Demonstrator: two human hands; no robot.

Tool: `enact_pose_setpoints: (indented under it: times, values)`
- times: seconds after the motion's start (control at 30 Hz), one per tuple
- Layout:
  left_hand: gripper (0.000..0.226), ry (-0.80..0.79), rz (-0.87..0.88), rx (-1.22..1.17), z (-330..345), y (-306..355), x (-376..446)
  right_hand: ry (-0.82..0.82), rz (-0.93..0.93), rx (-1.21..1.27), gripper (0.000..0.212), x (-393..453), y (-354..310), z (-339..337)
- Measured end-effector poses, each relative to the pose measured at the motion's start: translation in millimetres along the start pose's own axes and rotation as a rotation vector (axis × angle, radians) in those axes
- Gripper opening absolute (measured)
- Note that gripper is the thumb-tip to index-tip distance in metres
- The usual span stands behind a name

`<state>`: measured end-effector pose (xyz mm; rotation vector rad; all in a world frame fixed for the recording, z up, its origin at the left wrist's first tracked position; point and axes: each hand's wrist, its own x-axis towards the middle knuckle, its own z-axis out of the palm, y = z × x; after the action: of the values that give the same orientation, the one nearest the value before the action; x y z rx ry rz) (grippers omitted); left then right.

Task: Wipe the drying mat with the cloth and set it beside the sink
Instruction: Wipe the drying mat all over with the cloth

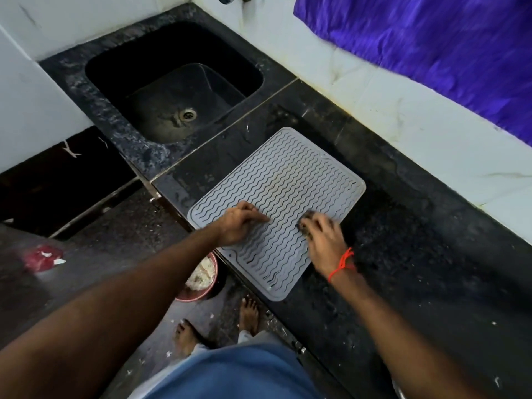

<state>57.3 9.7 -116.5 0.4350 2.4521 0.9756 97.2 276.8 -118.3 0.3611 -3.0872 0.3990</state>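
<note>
Grey, ribbed with wavy ridges, the mat (283,194) lies flat on the black stone table (403,254), turned at an angle to the table's front edge, with its near-left corner reaching that edge. It sits to the right of the sink (172,82), apart from it, across a thin seam in the stone.

The left hand (239,226) rests palm down on the mat's near-left part, fingers loosely curled and the forefinger stretched flat along the ridges; its grip holds nothing. The right hand (322,240) presses on the mat's near-right edge, blurred by motion, its fingers closed over a small dark cloth (306,220) that shows only at the fingertips. An orange thread (342,263) is tied round the right wrist.

The sink is a dark, square basin with a metal drain (187,114) at its bottom. Behind the table runs a white tiled wall (388,105), and a purple fabric (431,47) hangs over it at upper right. The table's surface beside the mat looks wet and speckled.

Below the table's edge, on the floor (138,234), stands a pink bowl (201,279) with pale contents, partly hidden by the left forearm. A red scrap (43,256) lies farther left. Two bare feet (249,313) stand on the floor near the table.
</note>
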Motion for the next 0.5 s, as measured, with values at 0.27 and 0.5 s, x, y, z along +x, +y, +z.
enact_pose_setpoints:
  times: [0.27,0.5]
  values:
    - [0.031,0.013,0.014,-0.077,4,-8,6,-0.315,-0.172,0.291,0.044,-98,-108,-9]
    - [0.033,-0.068,0.005,-0.172,-3,-8,5,-0.03,0.094,0.332,0.035,-21,-54,-29]
